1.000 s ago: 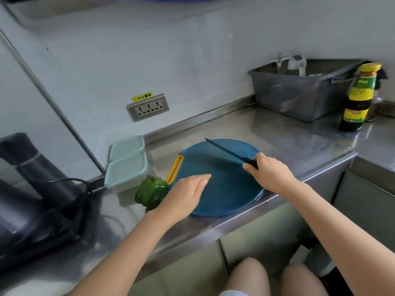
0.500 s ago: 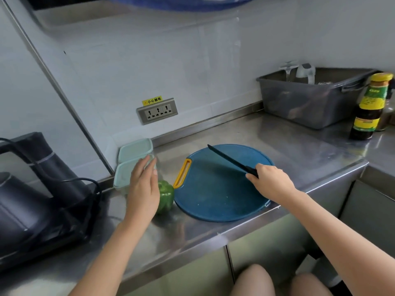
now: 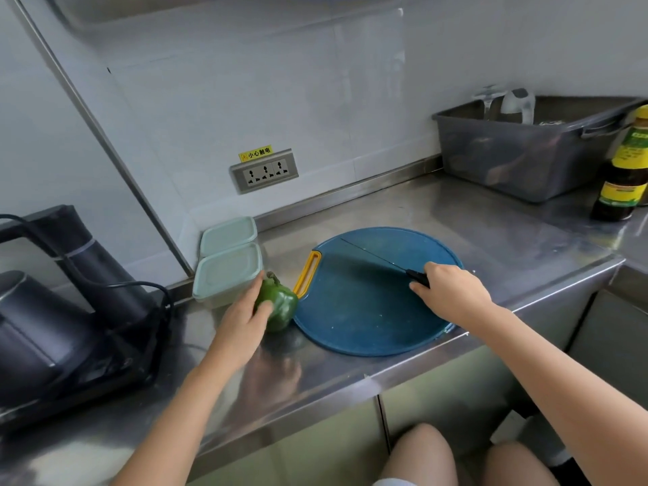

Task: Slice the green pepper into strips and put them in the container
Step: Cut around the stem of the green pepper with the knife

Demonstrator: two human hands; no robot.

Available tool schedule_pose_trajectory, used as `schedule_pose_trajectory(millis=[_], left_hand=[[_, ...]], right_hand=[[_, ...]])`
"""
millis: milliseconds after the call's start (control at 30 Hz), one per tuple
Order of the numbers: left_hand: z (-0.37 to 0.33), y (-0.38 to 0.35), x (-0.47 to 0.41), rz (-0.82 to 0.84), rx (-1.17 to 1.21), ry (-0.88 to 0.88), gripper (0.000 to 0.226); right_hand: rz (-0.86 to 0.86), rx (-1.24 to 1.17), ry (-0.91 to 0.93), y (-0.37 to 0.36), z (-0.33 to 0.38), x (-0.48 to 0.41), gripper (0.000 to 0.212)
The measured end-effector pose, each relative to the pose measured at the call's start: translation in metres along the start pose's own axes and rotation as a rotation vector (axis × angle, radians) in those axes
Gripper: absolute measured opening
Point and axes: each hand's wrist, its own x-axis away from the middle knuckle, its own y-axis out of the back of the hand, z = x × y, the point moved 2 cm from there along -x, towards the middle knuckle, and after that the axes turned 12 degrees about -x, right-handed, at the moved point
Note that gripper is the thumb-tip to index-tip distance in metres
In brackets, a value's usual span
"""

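Green pepper (image 3: 278,306) sitting whole on the steel counter (image 3: 350,377), centre-left of the frame.
The left hand (image 3: 242,324) is curling thumb and fingers around it, just left of the blue cutting board (image 3: 368,320). The right hand (image 3: 452,292) is gripping a black knife (image 3: 380,258) over the board. Farther back, a pale green container (image 3: 228,275) is standing beside the pepper.

Cutting board (image 3: 368,310) lay on worktop (image 3: 491,233), near front edge. Pepper (image 3: 280,306) stood just left of board, beside its handle. Two containers sat behind-left of pepper: near container (image 3: 228,275) before far container (image 3: 229,235), by wall. Left hand (image 3: 242,320) gripped pepper from left. Right hand (image 3: 452,292) held knife (image 3: 378,257) over board, blade pointing back-left. Tub (image 3: 526,159) and bottle (image 3: 620,177) stood far right. Kettle (image 3: 52,310) stood far left.
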Motion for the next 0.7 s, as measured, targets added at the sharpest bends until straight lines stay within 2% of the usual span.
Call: schedule_pose_trajectory(millis=[67,133,267,467,600,700], left_hand=[[-0.002,-0.003,-0.002,0.034,-0.096,-0.002,0.075],[-0.003,-0.005,-0.007,-0.005,-0.095,0.026,0.085],[-0.016,-0.007,-0.016,-0.081,-0.106,0.058,0.085],[-0.060,-0.036,-0.025,-0.181,-0.120,-0.141,0.090],[-0.077,-0.057,-0.023,-0.225,-0.173,-0.239,0.093],[-0.080,-0.067,-0.018,-0.237,-0.207,-0.249,0.094]], right_hand=[[0.011,0.004,0.004,0.001,0.001,0.000,0.030],[0.025,0.000,0.005,0.003,0.002,0.000,0.033],[-0.003,-0.185,-0.014,0.006,0.006,0.007,0.048],[-0.097,-0.436,0.117,0.032,0.037,0.053,0.051],[-0.004,-0.426,0.130,0.035,0.040,0.072,0.046],[0.015,-0.394,0.110,0.028,0.036,0.077,0.044]])
